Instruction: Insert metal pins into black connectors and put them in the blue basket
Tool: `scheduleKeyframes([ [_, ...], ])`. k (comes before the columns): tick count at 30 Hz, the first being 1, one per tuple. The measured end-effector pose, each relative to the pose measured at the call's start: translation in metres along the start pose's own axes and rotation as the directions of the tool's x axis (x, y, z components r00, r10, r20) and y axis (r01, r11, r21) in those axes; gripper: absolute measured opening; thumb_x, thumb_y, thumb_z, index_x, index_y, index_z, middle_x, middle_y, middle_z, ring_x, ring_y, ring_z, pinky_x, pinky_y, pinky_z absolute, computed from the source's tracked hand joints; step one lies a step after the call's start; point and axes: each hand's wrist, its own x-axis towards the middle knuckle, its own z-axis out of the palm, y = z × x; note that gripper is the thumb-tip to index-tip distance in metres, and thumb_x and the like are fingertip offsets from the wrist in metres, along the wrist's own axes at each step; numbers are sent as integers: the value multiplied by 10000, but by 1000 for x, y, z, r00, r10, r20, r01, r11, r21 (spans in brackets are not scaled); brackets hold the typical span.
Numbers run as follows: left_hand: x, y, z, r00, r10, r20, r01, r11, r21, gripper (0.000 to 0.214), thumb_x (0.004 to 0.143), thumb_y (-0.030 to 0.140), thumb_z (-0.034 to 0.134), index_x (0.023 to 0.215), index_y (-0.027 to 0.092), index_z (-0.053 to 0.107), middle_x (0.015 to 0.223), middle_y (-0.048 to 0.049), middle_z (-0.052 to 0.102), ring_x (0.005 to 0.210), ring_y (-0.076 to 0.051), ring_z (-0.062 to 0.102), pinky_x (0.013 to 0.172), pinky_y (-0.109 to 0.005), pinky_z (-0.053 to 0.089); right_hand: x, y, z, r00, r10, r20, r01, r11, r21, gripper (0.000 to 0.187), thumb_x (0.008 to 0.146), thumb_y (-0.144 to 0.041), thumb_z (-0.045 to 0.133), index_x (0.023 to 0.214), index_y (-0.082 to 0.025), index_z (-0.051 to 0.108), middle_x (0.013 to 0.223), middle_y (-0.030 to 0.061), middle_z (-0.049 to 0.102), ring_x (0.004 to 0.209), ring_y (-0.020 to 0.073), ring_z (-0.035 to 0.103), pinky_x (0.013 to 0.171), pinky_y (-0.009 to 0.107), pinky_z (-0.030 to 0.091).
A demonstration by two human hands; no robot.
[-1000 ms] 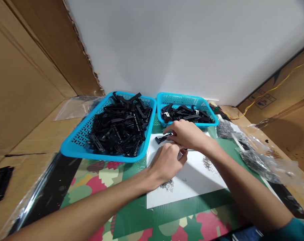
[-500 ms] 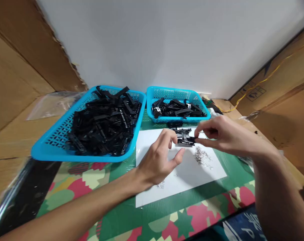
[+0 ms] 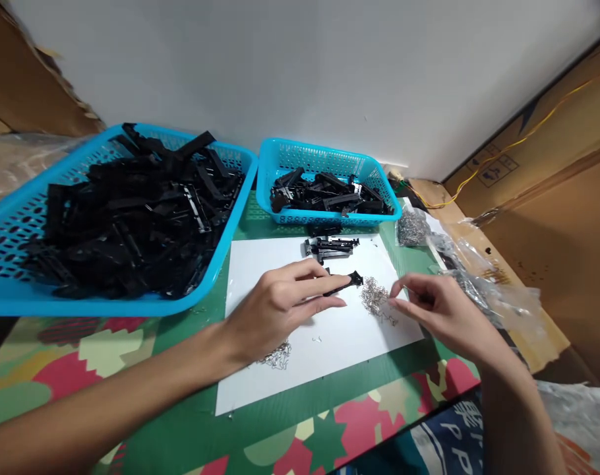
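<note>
On the worktop (image 3: 186,415) I saw a sheet of white paper (image 3: 339,356), with a heap of bent metal wires (image 3: 279,358) at its near left. Just beyond, my left hand (image 3: 280,300) had its grip closed on a black plastic part (image 3: 355,278) above the paper. At right, my right hand (image 3: 441,310) had fingertips drawn together beside a second wire heap (image 3: 373,295); whether they pinched anything, I couldn't tell. Farther lay loose black parts (image 3: 332,249), then a smaller blue basket (image 3: 320,158).

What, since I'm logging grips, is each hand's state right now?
Left hand: on a black part; gripping or just pressing, unclear.
Right hand: nearly closed beside small metal pieces; whether holding one cannot be told.
</note>
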Motion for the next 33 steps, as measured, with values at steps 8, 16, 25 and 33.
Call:
scheduleKeyframes([
  [8, -2, -2, -1, 1000, -14, 12, 15, 995, -97, 266, 940, 162, 782, 1202, 183, 819, 999, -72, 665, 714, -124, 639, 542, -230, 476, -31, 30, 15, 987, 148, -57, -142, 985, 96, 299, 935, -469, 692, 935, -187, 791, 617, -61, 288, 587, 132, 277, 551, 302, 220],
  [16, 3, -1, -1, 999, -8, -45, 4, 994, -105, 256, 897, 155, 830, 1151, 175, 806, 1000, -52, 646, 742, -107, 592, 573, -215, 473, -32, 23, 14, 990, 144, 8, -143, 974, 179, 287, 981, -445, 658, 873, -186, 716, 728, 0, 529, 657, 138, 410, 594, 285, 319],
  [25, 2, 3, 1, 1000, 29, 6, -28, 993, -113, 359, 939, 198, 798, 1283, 169, 700, 1140, -75, 596, 892, -134, 603, 702, -233, 525, -16, -27, 39, 998, 57, 7, -49, 784, 619, 286, 965, -473, 739, 899, -204, 667, 735, -36, 398, 647, 123, 319, 557, 277, 234],
  [33, 1, 6, 0, 999, 35, -23, -34, 999, 31, 71, 1055, 185, 614, 1087, 145, 663, 1024, -50, 534, 919, -160, 581, 793, -280, 530, 3, -58, 74, 999, 28, 34, -43, 474, 879, 244, 951, -414, 769, 941, -196, 660, 675, -67, 350, 590, 100, 233, 525, 269, 181],
])
